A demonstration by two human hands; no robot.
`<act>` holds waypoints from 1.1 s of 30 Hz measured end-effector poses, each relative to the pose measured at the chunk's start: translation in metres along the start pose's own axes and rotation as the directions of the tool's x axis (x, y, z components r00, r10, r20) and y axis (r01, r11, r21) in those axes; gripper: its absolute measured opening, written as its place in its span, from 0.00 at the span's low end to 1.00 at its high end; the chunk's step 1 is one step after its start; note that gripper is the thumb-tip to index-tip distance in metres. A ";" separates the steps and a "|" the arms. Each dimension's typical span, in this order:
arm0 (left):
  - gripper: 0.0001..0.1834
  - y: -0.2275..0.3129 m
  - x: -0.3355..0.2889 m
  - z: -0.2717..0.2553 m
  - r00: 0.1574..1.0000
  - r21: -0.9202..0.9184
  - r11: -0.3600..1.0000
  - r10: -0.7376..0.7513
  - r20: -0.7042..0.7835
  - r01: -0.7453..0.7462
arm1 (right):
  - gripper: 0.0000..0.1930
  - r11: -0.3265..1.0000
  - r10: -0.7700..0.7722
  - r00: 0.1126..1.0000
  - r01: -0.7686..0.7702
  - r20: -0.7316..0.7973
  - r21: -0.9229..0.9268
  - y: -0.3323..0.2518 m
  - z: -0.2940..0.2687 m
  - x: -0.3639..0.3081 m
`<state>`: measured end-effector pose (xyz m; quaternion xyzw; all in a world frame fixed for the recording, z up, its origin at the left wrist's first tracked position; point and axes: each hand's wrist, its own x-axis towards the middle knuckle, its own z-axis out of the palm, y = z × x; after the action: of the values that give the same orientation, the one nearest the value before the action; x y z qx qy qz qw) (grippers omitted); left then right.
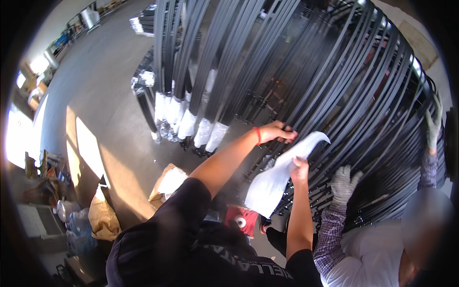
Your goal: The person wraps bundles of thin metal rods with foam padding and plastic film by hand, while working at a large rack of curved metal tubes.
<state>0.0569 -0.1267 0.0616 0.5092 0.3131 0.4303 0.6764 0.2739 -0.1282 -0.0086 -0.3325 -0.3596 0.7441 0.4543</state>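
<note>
My left hand (277,132), with a red band at the wrist, is closed around the lower part of a few long black metal bars (325,83). My right hand (300,170) pinches a thin white wrapping sheet (273,184), whose upper corner lies against the bars just below my left hand. The sheet hangs down toward my body. Left of these, several bundles of black bars (217,79) stand with their lower ends wrapped in white sheet and clear film (189,125).
A co-worker at my right has one gloved hand (343,184) near the bars and another gloved hand (433,117) higher up on them. An open carton (167,184), a brown paper bag (103,217) and a red box (240,221) sit on the floor around me.
</note>
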 end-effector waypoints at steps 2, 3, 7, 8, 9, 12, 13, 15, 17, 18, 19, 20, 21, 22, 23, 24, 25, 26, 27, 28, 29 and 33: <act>0.18 0.004 -0.002 0.011 0.998 -0.087 0.995 0.050 0.027 -0.047 | 0.25 0.995 -0.074 0.995 0.069 0.069 0.065 -0.007 -0.001 -0.007; 0.19 0.004 -0.002 0.013 0.996 -0.089 0.994 0.073 0.053 -0.068 | 0.26 0.993 -0.097 0.991 0.090 0.089 0.078 -0.010 0.005 -0.011; 0.21 0.002 -0.011 0.019 0.990 -0.117 0.991 0.084 0.111 -0.071 | 0.34 0.996 -0.076 0.995 0.080 0.070 -0.046 -0.015 0.023 -0.034; 0.21 0.001 -0.017 0.016 0.994 -0.104 0.992 0.075 0.082 -0.066 | 0.30 0.996 -0.085 0.994 0.086 0.061 -0.013 -0.009 0.031 -0.040; 0.21 0.000 -0.019 0.016 0.995 -0.099 0.994 0.063 0.080 -0.055 | 0.27 0.994 -0.109 0.994 0.108 0.026 0.014 -0.011 0.032 -0.051; 0.21 -0.002 -0.025 0.020 0.998 -0.152 0.988 0.018 0.067 -0.008 | 0.10 0.993 0.089 0.982 -0.100 -0.168 -0.057 0.031 -0.015 -0.065; 0.21 0.002 -0.029 0.019 0.997 -0.133 0.991 0.025 0.071 -0.015 | 0.10 0.995 0.091 0.990 -0.095 -0.112 -0.031 0.037 -0.005 -0.073; 0.21 0.007 -0.035 0.019 0.997 -0.103 0.995 0.005 0.075 0.003 | 0.16 0.994 0.108 0.994 -0.108 -0.015 0.005 0.052 -0.009 -0.083; 0.21 0.008 -0.034 0.020 0.996 -0.142 0.990 0.013 0.085 -0.001 | 0.19 0.989 0.140 0.990 -0.139 -0.024 0.046 0.063 -0.021 -0.083; 0.20 0.005 -0.035 0.021 0.995 -0.200 0.979 0.041 0.092 -0.022 | 0.19 0.985 0.160 0.984 -0.153 -0.077 0.085 0.062 -0.015 -0.083; 0.19 0.004 -0.035 0.022 0.994 -0.216 0.976 0.035 0.104 -0.011 | 0.17 0.985 0.166 0.985 -0.165 -0.039 0.042 0.056 -0.011 -0.086; 0.19 0.003 -0.035 0.023 0.993 -0.231 0.973 0.029 0.112 -0.002 | 0.17 0.991 0.135 0.988 -0.134 -0.081 0.021 0.053 -0.006 -0.090; 0.19 0.002 -0.040 0.019 0.996 -0.217 0.976 0.003 0.090 0.017 | 0.17 0.985 0.174 0.983 -0.173 -0.063 0.018 0.051 0.005 -0.095; 0.19 0.007 -0.039 0.025 0.997 -0.198 0.980 -0.017 0.072 0.031 | 0.18 0.980 0.196 0.979 -0.197 -0.054 -0.002 0.042 0.008 -0.099; 0.19 0.005 -0.039 0.029 0.996 -0.215 0.975 -0.037 0.086 0.054 | 0.26 0.980 0.198 0.975 -0.200 -0.104 -0.012 0.053 -0.003 -0.101; 0.20 0.006 -0.042 0.027 0.995 -0.226 0.972 -0.046 0.084 0.064 | 0.28 0.980 0.189 0.966 -0.198 -0.174 -0.033 0.051 0.006 -0.106; 0.20 0.007 -0.044 0.026 0.995 -0.203 0.977 -0.054 0.085 0.071 | 0.29 0.985 0.168 0.972 -0.173 -0.161 -0.017 0.054 0.010 -0.108; 0.19 0.007 -0.044 0.026 0.996 -0.162 0.984 -0.059 0.073 0.070 | 0.29 0.989 0.148 0.978 -0.150 -0.147 -0.002 0.055 0.013 -0.109; 0.19 0.007 -0.048 0.025 0.988 -0.123 0.985 -0.109 0.113 0.122 | 0.29 0.989 0.150 0.979 -0.150 -0.141 0.005 0.057 0.016 -0.111; 0.19 0.007 -0.051 0.024 0.976 -0.081 0.982 -0.159 0.149 0.173 | 0.29 0.988 0.152 0.979 -0.151 -0.133 0.012 0.057 0.021 -0.114; 0.16 0.008 -0.052 0.023 0.954 -0.058 0.970 -0.219 0.204 0.235 | 0.29 0.988 0.153 0.980 -0.156 -0.124 -0.011 0.059 0.020 -0.111; 0.16 -0.040 -0.066 0.007 0.898 -0.098 0.908 -0.380 0.222 0.408 | 0.28 0.989 0.141 0.990 -0.142 -0.021 -0.046 0.070 0.026 -0.106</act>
<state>0.0449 -0.1932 0.0248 0.4257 0.3095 0.2527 0.8119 0.2606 -0.2547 -0.0360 -0.3745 -0.3484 0.7629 0.3955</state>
